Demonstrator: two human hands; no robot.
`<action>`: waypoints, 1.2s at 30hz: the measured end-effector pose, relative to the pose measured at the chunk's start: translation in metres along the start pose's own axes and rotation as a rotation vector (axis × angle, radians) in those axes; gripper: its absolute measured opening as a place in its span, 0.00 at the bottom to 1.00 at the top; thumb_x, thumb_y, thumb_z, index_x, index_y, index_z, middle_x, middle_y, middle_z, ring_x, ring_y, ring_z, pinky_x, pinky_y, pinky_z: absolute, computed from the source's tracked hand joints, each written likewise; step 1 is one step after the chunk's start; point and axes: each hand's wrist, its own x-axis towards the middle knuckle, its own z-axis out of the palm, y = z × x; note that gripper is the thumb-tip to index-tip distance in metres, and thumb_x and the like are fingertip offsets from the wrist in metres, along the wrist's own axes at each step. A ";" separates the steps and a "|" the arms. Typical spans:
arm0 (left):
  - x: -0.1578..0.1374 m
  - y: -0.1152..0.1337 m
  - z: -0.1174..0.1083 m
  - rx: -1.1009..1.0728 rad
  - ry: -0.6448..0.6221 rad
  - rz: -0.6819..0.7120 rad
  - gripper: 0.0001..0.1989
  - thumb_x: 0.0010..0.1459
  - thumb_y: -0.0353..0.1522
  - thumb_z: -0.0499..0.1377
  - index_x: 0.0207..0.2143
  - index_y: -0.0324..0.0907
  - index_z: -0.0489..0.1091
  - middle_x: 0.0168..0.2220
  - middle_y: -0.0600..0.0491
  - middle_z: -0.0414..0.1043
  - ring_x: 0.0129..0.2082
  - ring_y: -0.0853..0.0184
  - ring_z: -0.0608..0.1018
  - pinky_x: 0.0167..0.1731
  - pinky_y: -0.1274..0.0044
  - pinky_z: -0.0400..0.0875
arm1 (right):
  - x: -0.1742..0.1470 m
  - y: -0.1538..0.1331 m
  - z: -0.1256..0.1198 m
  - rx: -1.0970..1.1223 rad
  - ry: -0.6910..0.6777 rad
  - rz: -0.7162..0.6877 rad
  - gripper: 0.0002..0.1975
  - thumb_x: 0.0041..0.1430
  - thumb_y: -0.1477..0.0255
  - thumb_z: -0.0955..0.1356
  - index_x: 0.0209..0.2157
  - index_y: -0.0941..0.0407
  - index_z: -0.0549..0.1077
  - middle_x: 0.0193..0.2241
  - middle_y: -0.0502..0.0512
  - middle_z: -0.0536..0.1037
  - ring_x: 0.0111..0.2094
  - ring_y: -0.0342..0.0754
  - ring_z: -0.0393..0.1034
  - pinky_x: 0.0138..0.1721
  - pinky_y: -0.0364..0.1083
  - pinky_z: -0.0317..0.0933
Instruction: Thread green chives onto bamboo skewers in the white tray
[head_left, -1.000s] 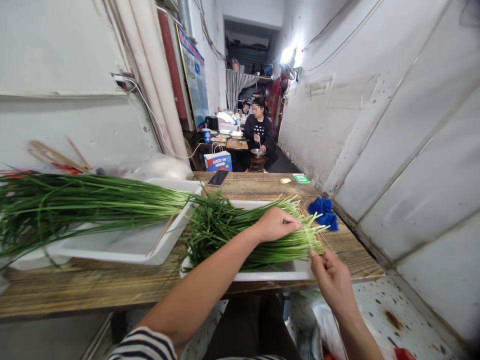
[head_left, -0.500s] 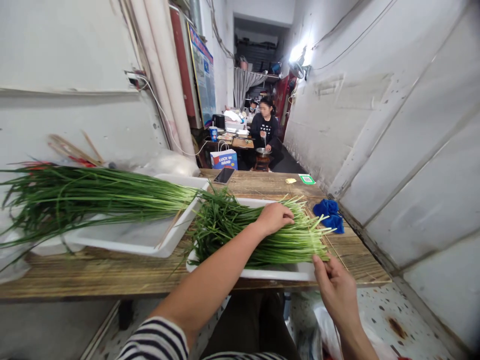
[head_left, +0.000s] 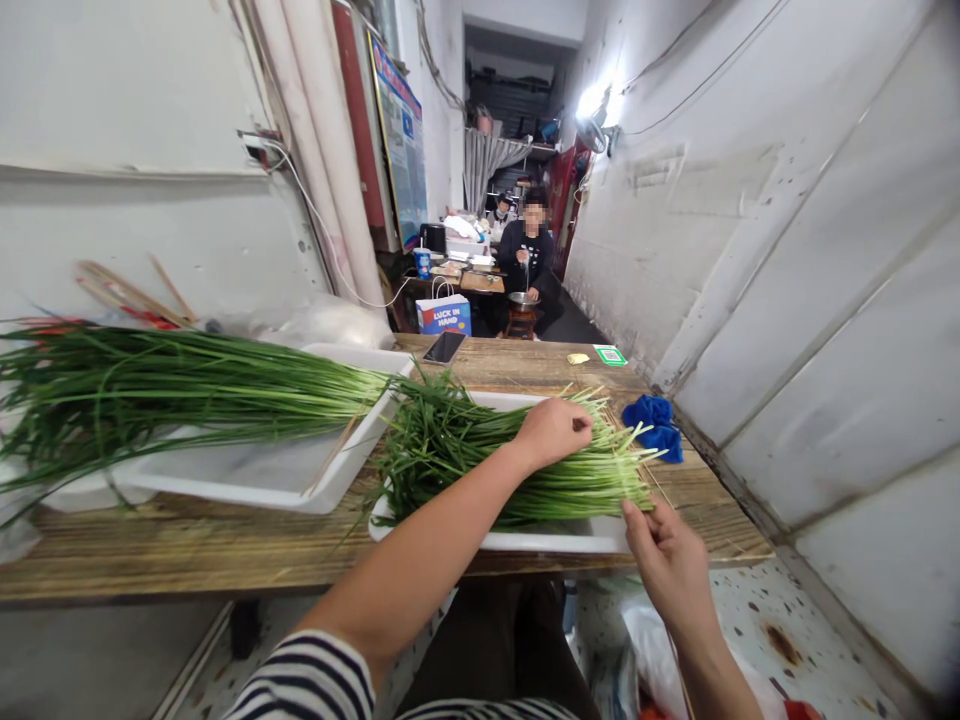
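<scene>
Green chives (head_left: 517, 470) lie in a white tray (head_left: 540, 542), their pale cut ends to the right. My left hand (head_left: 555, 432) rests over the stalks with its fingers curled in; whatever they grip is hidden. At the near right corner of the bunch, my right hand (head_left: 667, 550) pinches thumb against fingers at the stalk ends. A thin bamboo skewer appears to run through this hand, part of it showing below the wrist; most of it is hidden. More thin sticks lie under the stalk ends.
A second white tray (head_left: 322, 495) on the left bears long chives (head_left: 225, 380). Along the wooden table (head_left: 225, 560) lie a phone (head_left: 445, 347), a blue cloth (head_left: 654, 428) and a green code card (head_left: 610, 355). Behind it a person (head_left: 529, 260) sits by a metal bowl (head_left: 523, 298).
The view has shifted slightly. My left fingers are curled a little more over the stalks. My right hand stays at the stalk ends. The seated person's head has turned.
</scene>
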 end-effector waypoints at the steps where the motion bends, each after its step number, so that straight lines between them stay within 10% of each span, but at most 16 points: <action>1: 0.000 -0.001 0.001 -0.107 -0.004 -0.038 0.10 0.50 0.29 0.55 0.30 0.39 0.77 0.30 0.52 0.78 0.30 0.68 0.76 0.33 0.79 0.66 | 0.000 0.000 0.000 0.003 -0.006 0.002 0.17 0.60 0.57 0.62 0.25 0.55 0.63 0.15 0.43 0.57 0.17 0.42 0.51 0.19 0.41 0.47; 8: -0.004 0.005 0.003 -0.445 -0.095 -0.156 0.13 0.50 0.33 0.59 0.35 0.36 0.78 0.33 0.49 0.79 0.32 0.68 0.78 0.36 0.79 0.70 | 0.002 0.001 -0.002 -0.011 -0.027 0.016 0.15 0.61 0.60 0.62 0.25 0.55 0.63 0.17 0.44 0.58 0.20 0.42 0.53 0.22 0.41 0.49; 36: -0.008 0.013 0.002 -0.505 -0.058 -0.234 0.13 0.47 0.33 0.61 0.34 0.35 0.78 0.31 0.49 0.79 0.30 0.67 0.78 0.34 0.79 0.70 | 0.001 -0.002 -0.002 -0.008 0.001 -0.011 0.15 0.61 0.61 0.62 0.24 0.55 0.62 0.16 0.44 0.58 0.18 0.42 0.52 0.19 0.41 0.47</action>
